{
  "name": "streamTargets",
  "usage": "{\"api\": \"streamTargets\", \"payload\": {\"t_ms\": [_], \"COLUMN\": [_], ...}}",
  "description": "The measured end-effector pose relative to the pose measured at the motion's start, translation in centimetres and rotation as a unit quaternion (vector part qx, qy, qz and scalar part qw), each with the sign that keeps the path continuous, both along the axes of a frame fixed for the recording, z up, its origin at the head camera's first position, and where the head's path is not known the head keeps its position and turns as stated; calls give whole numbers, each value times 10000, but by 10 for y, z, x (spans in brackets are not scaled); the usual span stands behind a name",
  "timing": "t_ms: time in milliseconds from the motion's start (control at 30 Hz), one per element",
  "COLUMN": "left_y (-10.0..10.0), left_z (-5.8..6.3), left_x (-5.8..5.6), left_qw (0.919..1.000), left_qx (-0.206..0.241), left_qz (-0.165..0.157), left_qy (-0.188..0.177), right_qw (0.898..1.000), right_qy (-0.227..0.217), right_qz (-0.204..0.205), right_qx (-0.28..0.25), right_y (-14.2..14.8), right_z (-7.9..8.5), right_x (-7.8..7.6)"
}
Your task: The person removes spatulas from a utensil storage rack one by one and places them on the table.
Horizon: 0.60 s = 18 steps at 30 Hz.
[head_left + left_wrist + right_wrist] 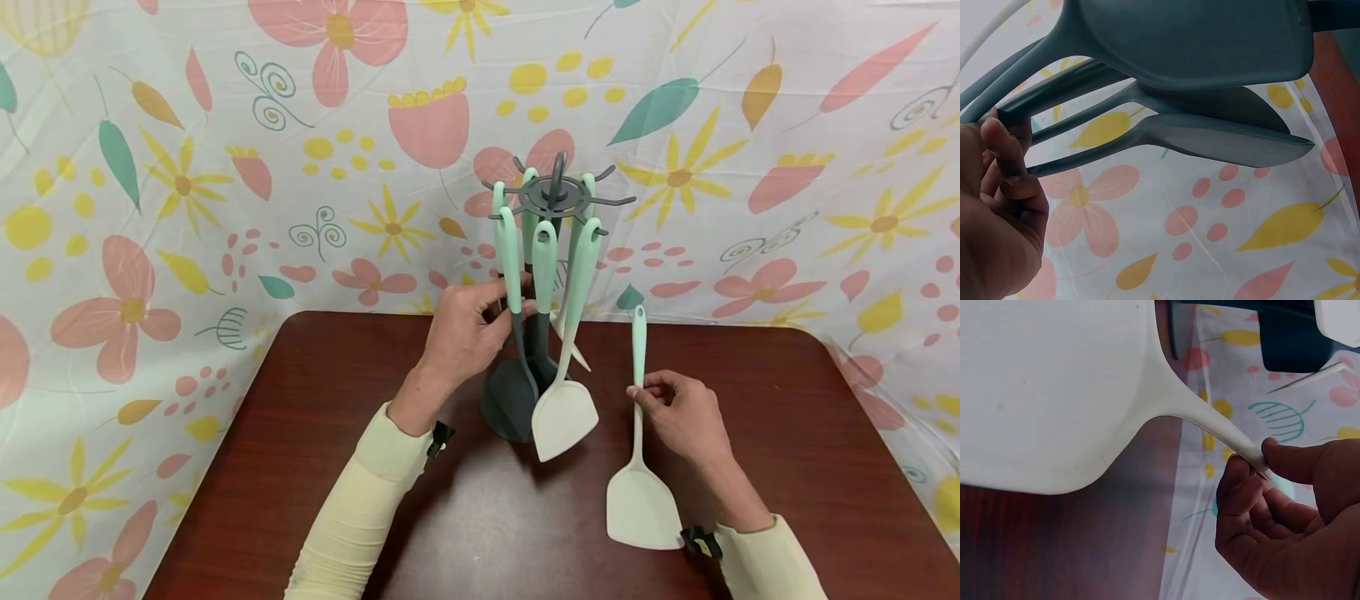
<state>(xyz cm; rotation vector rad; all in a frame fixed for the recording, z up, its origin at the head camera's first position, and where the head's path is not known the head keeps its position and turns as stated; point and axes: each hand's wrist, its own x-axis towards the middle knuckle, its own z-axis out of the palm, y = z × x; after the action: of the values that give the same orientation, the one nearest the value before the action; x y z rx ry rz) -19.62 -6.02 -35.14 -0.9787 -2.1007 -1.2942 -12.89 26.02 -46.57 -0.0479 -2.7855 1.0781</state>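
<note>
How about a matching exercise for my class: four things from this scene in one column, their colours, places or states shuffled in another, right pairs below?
1. Left hand
2. Right hand
3. Utensil rack
4. Table

A. Reddish brown
B. Among the hanging utensils
C. Dark grey, hooks at top
D. Pinching an off-white spatula

Pairs: 1-B, 2-D, 3-C, 4-A

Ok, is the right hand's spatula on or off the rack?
Off: the right hand pinches the spatula beside the rack, clear of its hooks.

A white, flower-patterned cloth hangs behind a glossy reddish-brown table with rounded far corners.
</note>
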Motion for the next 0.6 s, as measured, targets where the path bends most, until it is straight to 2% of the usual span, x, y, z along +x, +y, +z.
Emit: {"api": "streamTargets", "payload": {"t_ms": [200,600], "left_y": [0,-1], "left_z": [-1,0], "left_x": [0,0], "left_qw": [10000,9999], "left_qx": [29,116], "left_qz": [-21,-113], "left_qy": [-28,-44], "right_qw": [9998,9996], "right_qy": [-187,-276], "right_qz": [25,80], "right_qx": [5,20], "right_y": [0,1], "right_z": [-3,-7], "right_x": [-2,-3]}}
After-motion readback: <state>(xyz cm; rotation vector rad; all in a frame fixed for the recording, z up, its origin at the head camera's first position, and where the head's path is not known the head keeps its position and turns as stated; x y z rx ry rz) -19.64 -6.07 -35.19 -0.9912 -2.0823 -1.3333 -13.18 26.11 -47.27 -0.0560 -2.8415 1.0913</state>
